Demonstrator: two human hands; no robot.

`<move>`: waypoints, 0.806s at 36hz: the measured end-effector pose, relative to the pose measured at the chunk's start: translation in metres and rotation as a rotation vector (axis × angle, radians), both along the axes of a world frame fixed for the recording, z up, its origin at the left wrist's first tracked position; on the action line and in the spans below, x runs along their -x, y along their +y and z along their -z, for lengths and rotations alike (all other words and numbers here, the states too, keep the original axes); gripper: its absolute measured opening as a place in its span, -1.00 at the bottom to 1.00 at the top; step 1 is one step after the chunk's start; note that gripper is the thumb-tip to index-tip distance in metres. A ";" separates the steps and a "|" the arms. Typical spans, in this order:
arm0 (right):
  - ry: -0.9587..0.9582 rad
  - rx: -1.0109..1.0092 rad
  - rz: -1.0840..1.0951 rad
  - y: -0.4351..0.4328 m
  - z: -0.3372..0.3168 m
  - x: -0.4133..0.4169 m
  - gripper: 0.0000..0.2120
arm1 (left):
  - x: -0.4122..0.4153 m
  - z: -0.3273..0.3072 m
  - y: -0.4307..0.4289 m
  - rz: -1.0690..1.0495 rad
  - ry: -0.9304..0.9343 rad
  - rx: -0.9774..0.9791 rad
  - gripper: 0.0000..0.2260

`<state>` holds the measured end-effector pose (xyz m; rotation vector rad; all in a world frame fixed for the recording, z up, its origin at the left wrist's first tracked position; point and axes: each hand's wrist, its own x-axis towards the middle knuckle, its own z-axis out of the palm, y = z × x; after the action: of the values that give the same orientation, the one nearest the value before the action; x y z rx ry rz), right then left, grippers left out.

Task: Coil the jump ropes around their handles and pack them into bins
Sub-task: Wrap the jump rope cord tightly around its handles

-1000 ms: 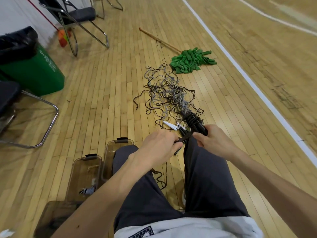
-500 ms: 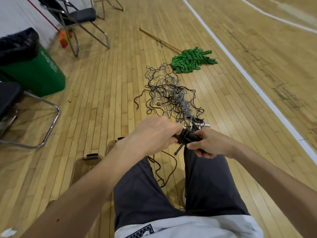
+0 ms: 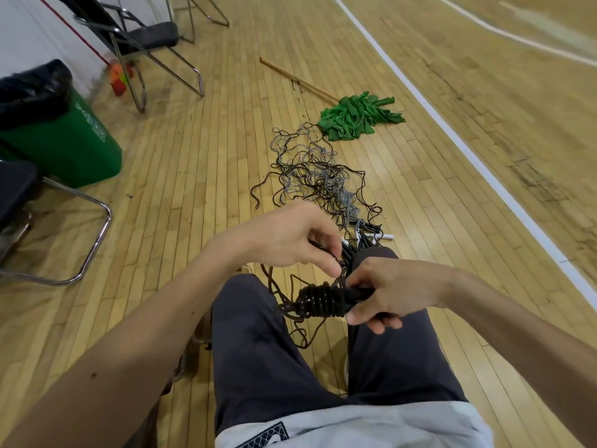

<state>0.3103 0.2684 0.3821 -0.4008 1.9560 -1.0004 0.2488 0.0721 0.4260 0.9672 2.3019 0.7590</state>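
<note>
Two hands at work, above our lap. Our right hand [image 3: 391, 286] grips black handles [image 3: 358, 294]; coil [image 3: 319, 300] wound round them, just left of its fingers. Our left hand [image 3: 290, 240] pinches cord [image 3: 339, 281] above coil. Rope pile [image 3: 319, 176] on floor beyond both hands.

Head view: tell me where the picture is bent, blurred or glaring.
Head view: the wide lens bows the white court line and fans the floorboards; the green bin and chair at the left edge look slightly smeared; the left hand, right hand and coiled rope are fairly sharp; light is soft, with no harsh glare.
</note>
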 end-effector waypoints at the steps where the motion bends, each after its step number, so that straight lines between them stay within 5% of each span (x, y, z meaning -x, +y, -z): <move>1: 0.014 0.030 0.003 0.000 -0.002 -0.002 -0.77 | 0.000 0.002 -0.001 -0.013 -0.049 -0.044 -0.84; 17: 0.186 0.248 0.174 -0.001 -0.017 -0.011 -0.84 | -0.025 0.048 -0.017 -0.444 -0.763 -0.693 -0.91; 25: 0.084 0.363 0.007 0.006 -0.026 -0.011 -0.85 | -0.032 0.055 -0.020 -0.339 -0.912 -0.856 -0.93; 29: 0.124 0.408 0.111 0.001 -0.024 -0.014 -0.78 | -0.033 0.057 -0.017 -0.362 -0.932 -0.898 -0.90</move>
<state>0.3240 0.2699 0.4058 -0.5966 1.8940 -1.4847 0.2823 0.0556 0.3689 0.3199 1.2678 1.9739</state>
